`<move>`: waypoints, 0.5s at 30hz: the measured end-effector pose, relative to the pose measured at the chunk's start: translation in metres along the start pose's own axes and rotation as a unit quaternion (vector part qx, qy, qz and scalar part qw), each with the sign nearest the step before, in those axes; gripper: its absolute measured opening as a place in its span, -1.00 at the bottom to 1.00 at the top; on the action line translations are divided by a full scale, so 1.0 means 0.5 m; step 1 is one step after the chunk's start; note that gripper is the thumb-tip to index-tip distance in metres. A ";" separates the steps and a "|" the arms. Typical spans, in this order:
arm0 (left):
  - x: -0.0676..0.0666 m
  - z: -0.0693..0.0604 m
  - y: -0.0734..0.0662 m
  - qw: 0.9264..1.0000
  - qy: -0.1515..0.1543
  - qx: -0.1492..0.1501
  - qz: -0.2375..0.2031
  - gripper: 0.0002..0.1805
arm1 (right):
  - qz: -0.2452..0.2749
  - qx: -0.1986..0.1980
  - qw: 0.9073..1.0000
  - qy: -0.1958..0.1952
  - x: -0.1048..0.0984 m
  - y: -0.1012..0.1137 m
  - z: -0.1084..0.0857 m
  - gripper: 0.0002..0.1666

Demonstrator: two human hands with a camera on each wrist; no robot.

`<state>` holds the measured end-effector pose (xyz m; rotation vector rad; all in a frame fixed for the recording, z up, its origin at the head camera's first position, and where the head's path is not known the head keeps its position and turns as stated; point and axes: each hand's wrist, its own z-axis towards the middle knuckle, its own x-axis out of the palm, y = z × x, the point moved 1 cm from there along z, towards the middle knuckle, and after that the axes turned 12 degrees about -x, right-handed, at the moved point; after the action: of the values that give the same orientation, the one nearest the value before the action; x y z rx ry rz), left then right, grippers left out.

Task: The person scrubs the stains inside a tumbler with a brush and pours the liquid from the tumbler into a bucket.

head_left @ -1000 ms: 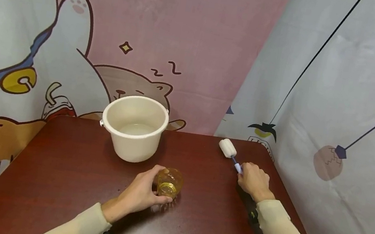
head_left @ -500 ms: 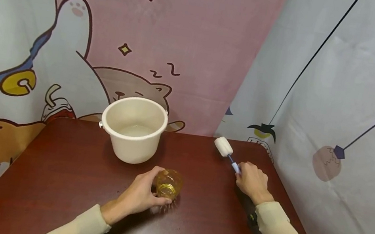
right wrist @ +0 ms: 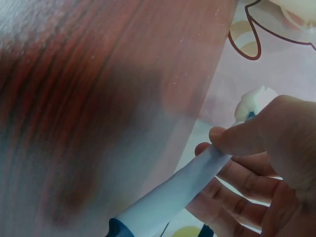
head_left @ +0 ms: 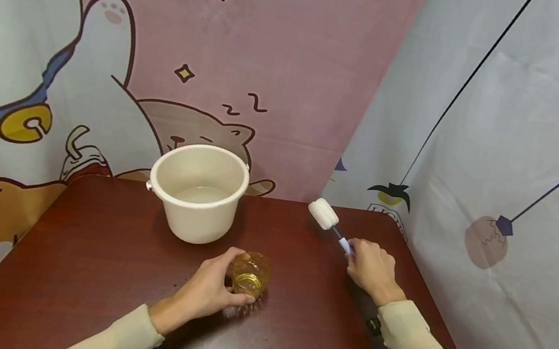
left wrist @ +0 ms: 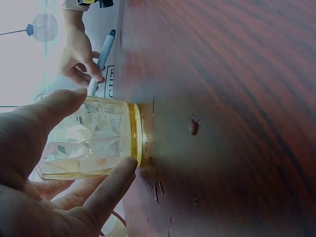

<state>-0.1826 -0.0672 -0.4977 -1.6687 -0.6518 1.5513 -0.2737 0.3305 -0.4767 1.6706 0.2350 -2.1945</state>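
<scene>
An amber-tinted faceted glass cup (head_left: pixel 251 275) stands on the table, its base on the wood. My left hand (head_left: pixel 206 289) holds it from the left, thumb on the near side and fingers round the far side. In the left wrist view the cup (left wrist: pixel 96 138) looks see-through. At the right, my right hand (head_left: pixel 372 271) grips the pale handle (right wrist: pixel 173 187) of a bottle brush with a white sponge head (head_left: pixel 324 213). The brush is held above the table, its head pointing to the back left. Fingers and thumb pinch the handle near its neck.
A cream bucket (head_left: pixel 200 220) stands at the back of the dark red wooden table (head_left: pixel 100 268), behind the cup, with what looks like water inside. Water drops (left wrist: pixel 195 127) lie on the tabletop near the cup. Printed cloth (head_left: pixel 313 84) hangs behind and to the right.
My right hand has moved a little to the left with the bottle brush, and its sponge head has shifted left too. The left hand and the cup have stayed in place.
</scene>
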 end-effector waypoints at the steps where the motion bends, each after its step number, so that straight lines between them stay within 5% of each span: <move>1: 0.000 0.000 0.000 1.000 0.000 0.000 0.000 -0.10 | -0.001 -0.003 1.000 -0.004 -0.001 0.002 0.000 -0.67; 15: 0.001 0.001 0.004 1.000 -0.002 0.004 0.006 -0.09 | -0.001 -0.037 0.999 -0.033 -0.016 0.037 0.001 -0.63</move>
<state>-0.1833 -0.0680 -0.4995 -1.6673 -0.6384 1.5633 -0.2652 0.3148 -0.4673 1.5571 0.2966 -2.2097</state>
